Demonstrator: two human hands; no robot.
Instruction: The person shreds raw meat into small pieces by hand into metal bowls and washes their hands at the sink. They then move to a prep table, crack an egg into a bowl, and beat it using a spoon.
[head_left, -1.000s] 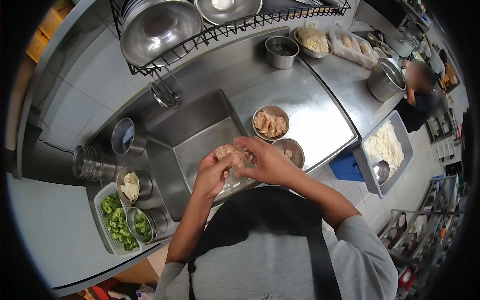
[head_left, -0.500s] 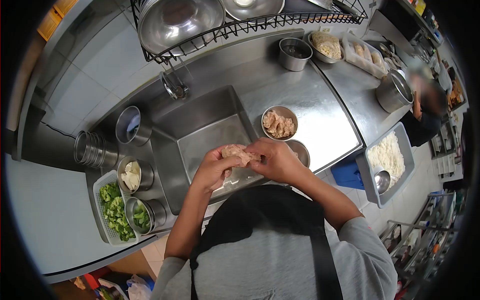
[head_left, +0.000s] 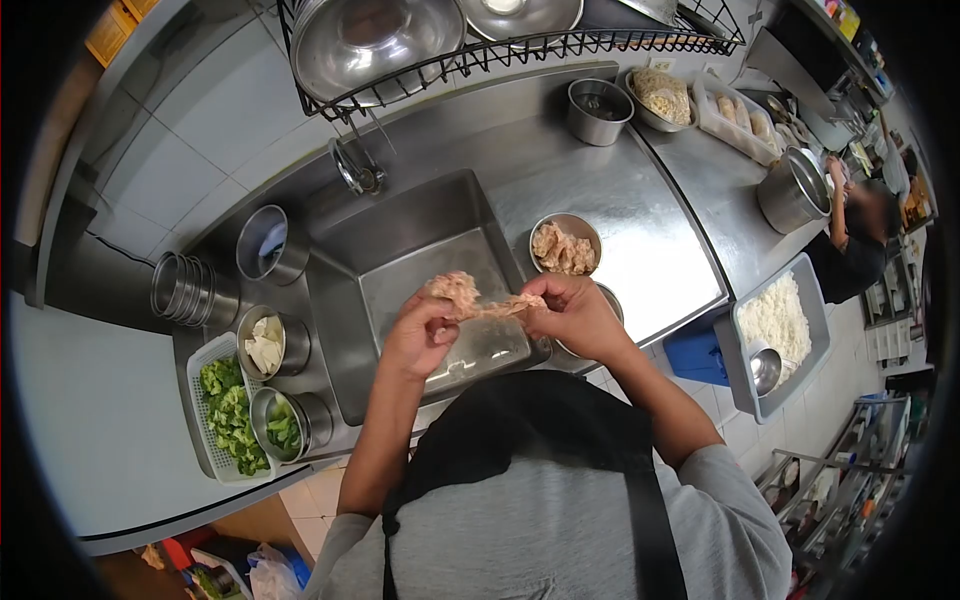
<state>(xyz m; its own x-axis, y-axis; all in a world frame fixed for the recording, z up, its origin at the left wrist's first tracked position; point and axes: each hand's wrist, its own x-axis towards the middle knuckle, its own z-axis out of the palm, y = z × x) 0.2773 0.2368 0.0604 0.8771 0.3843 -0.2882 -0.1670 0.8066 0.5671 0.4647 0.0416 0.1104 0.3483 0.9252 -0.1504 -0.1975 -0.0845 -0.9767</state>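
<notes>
A piece of pale pink raw meat (head_left: 458, 291) is stretched between my two hands over the front of the sink (head_left: 410, 262). My left hand (head_left: 420, 338) is closed on its bulky end, which bulges above the fingers. The thin end is pinched by my right hand (head_left: 578, 316), and a narrow strand runs across the gap. Just beyond my right hand stands a round metal bowl (head_left: 538, 262) with more raw meat pieces (head_left: 565, 247). Another metal bowl (head_left: 613, 305) is mostly hidden behind that hand.
Left of the sink are stacked metal cups (head_left: 190, 290), metal pots and a basket (head_left: 203, 440) of broccoli (head_left: 233, 415). A tap (head_left: 357, 170) overhangs the sink's back. On the right, a grey tub (head_left: 800, 375) holds white rice-like food and a ladle (head_left: 766, 372). A person (head_left: 850, 250) stands beyond.
My hands have moved apart. The meat, bunched between them before, is now drawn out into a thin strand toward my right hand. The camera view has shifted slightly.
</notes>
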